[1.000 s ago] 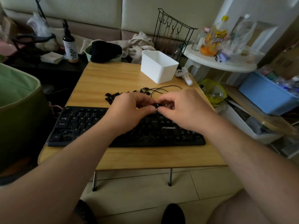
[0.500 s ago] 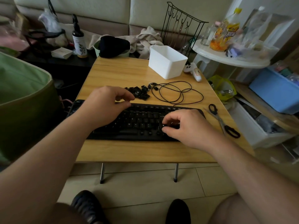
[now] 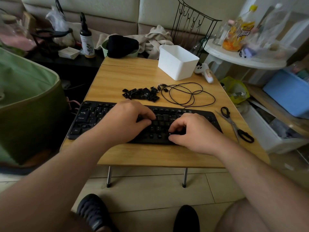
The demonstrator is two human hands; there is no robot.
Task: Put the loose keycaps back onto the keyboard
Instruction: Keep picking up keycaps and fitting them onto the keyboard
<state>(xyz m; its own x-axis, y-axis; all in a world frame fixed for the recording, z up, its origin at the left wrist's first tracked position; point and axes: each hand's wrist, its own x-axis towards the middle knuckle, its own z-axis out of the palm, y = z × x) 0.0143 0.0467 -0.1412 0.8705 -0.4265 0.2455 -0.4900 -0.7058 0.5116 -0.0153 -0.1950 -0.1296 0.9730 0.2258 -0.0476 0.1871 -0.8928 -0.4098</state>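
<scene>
We see both hands on the black keyboard [image 3: 93, 118], which lies on the table [image 3: 127, 76]. The left hand [image 3: 124, 120] rests with curled fingers; the right hand [image 3: 194, 133] curls over the lower keys, whether pinching a keycap we cannot tell. Loose keycaps [image 3: 141, 94] lie heaped just behind the keyboard.

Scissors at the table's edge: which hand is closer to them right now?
The right. The right hand rests on the keyboard at its right end, just left of the scissors. The left hand lies on the keyboard's middle, farther away.
</scene>
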